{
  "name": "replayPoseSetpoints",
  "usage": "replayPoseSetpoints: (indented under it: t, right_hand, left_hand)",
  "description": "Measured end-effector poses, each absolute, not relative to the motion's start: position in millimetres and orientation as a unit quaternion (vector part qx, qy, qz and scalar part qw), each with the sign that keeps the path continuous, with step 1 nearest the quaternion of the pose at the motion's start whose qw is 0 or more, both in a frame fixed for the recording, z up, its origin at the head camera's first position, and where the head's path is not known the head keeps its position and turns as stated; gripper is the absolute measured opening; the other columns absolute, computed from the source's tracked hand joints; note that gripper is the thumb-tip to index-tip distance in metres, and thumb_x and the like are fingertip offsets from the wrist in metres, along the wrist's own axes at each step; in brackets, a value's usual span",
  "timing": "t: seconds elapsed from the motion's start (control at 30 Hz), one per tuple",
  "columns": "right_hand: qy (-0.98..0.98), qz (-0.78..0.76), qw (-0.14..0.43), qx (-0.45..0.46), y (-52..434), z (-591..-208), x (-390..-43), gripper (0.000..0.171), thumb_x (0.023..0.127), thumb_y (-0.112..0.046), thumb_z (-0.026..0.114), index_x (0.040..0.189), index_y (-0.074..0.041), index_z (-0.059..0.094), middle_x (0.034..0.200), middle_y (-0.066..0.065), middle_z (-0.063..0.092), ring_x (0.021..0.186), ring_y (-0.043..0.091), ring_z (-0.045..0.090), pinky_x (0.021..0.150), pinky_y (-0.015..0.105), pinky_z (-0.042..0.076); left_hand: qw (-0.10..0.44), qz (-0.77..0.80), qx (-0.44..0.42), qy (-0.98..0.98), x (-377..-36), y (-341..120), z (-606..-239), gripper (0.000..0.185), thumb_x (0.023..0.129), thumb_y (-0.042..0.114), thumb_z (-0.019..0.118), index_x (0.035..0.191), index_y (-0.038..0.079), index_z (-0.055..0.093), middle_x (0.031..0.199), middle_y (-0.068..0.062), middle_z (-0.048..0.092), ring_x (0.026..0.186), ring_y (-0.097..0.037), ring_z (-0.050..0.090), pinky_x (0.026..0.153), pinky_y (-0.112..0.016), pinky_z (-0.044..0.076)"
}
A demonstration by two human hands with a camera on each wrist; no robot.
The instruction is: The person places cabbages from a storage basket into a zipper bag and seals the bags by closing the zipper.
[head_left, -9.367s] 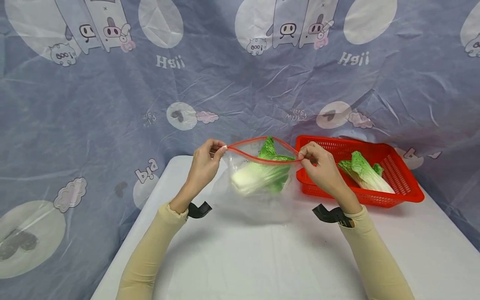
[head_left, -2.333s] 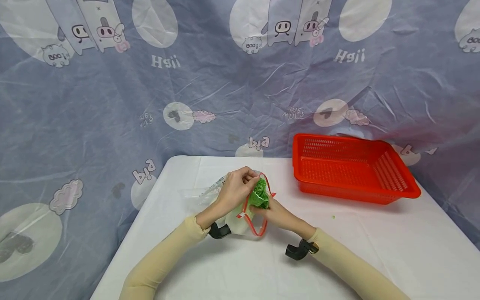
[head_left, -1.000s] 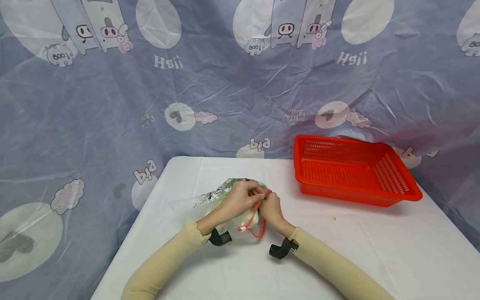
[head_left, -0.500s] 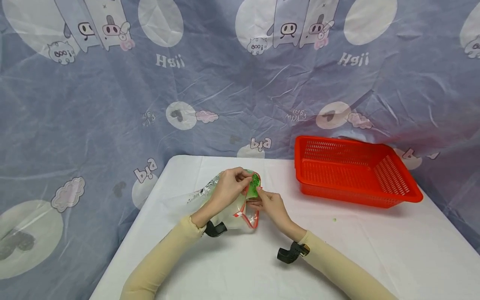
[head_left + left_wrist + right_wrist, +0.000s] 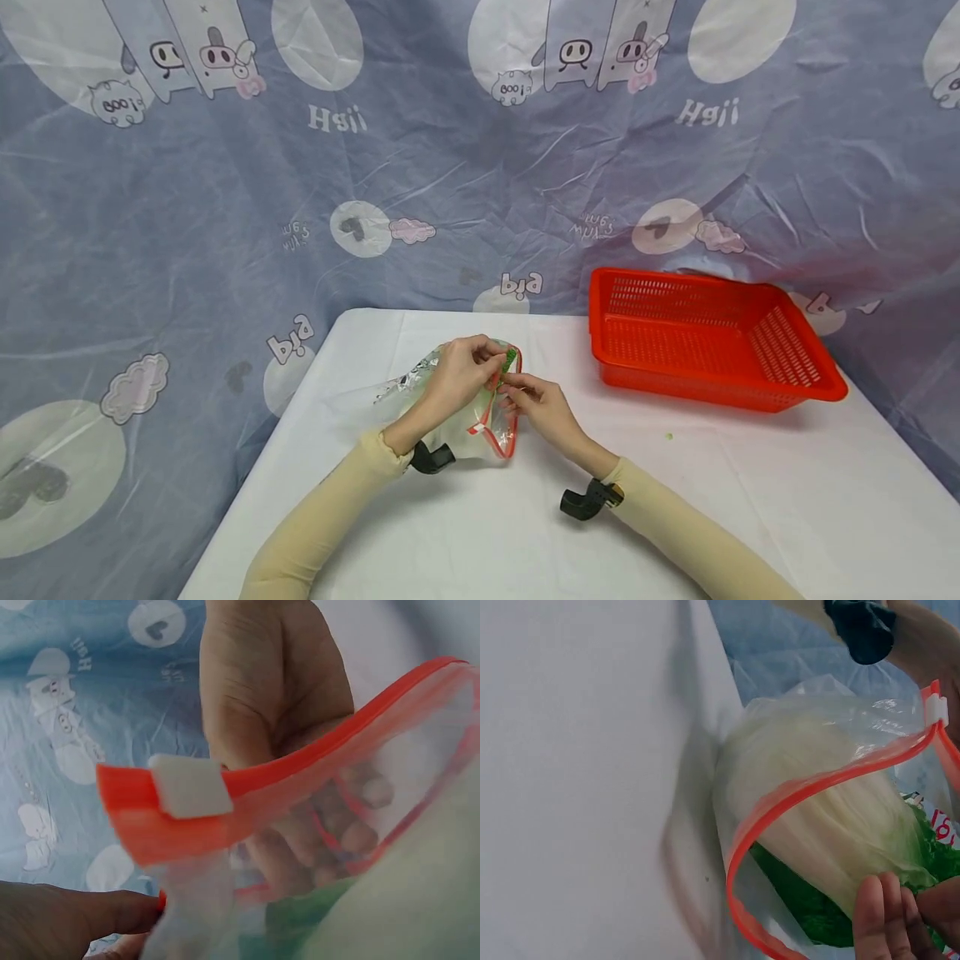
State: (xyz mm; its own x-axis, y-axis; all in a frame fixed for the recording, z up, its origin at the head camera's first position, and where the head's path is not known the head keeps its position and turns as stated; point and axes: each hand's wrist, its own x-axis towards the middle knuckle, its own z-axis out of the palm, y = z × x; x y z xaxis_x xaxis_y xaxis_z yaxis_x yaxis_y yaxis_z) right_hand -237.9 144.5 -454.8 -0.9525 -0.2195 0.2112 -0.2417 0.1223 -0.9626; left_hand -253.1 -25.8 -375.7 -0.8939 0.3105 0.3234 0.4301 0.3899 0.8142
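A clear zip bag (image 5: pixel 405 392) with a red zip edge lies on its side, its mouth facing right. Inside is a napa cabbage (image 5: pixel 817 795), pale stem deep in the bag and green leaves (image 5: pixel 512 358) at the mouth. My left hand (image 5: pixel 459 373) pinches the upper edge of the mouth between thumb and fingers. My right hand (image 5: pixel 546 410) is at the opening, its curled fingers (image 5: pixel 868 907) holding the leaf tips. The left wrist view shows those fingers through the plastic, with a white slider (image 5: pixel 193 787) on the zip's end.
A red perforated basket (image 5: pixel 705 377) stands on the white table (image 5: pixel 465 525) at the back right. A tiny green scrap (image 5: pixel 669 436) lies in front of it. A patterned grey-blue curtain (image 5: pixel 420 167) hangs behind the table.
The cabbage seen in the basket earliest is gone from there. My hands have gone from spreading the bag's mouth to working at its leaves. Lately my right fingers curled in; less leaf shows.
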Motion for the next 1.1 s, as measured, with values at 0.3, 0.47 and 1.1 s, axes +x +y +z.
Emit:
replayPoseSetpoints:
  t: [0.3, 0.47, 1.1]
  right_hand:
    - [-0.862, 0.458, 0.211, 0.048, 140, -472, -245, 0.033, 0.077, -0.024, 0.083, 0.083, -0.009, 0.054, 0.073, 0.002, 0.054, 0.059, 0.017, 0.050, 0.051, 0.022, 0.037]
    - [-0.879, 0.447, 0.164, 0.007, 143, -477, -252, 0.056, 0.077, -0.042, 0.080, 0.100, -0.008, 0.042, 0.099, 0.011, 0.051, 0.067, 0.018, 0.051, 0.055, 0.026, 0.039]
    - [-0.796, 0.604, 0.022, 0.040, 155, -440, -252, 0.030, 0.080, -0.022, 0.080, 0.081, -0.003, 0.056, 0.060, 0.002, 0.057, 0.048, 0.012, 0.052, 0.047, 0.025, 0.045]
  left_hand:
    - [0.019, -0.507, -0.258, -0.822, -247, -24, -379, 0.012, 0.092, 0.007, 0.064, 0.094, -0.003, 0.070, 0.062, -0.011, 0.065, 0.049, -0.016, 0.058, 0.045, -0.021, 0.040]
    - [0.026, -0.511, -0.261, -0.818, -246, -25, -377, 0.012, 0.092, 0.006, 0.064, 0.094, -0.003, 0.071, 0.065, -0.011, 0.066, 0.049, -0.014, 0.057, 0.045, -0.019, 0.040]
    - [0.073, -0.529, -0.245, -0.809, -243, -40, -362, 0.011, 0.091, 0.014, 0.067, 0.097, 0.005, 0.071, 0.071, -0.006, 0.068, 0.055, -0.017, 0.062, 0.052, -0.031, 0.053]
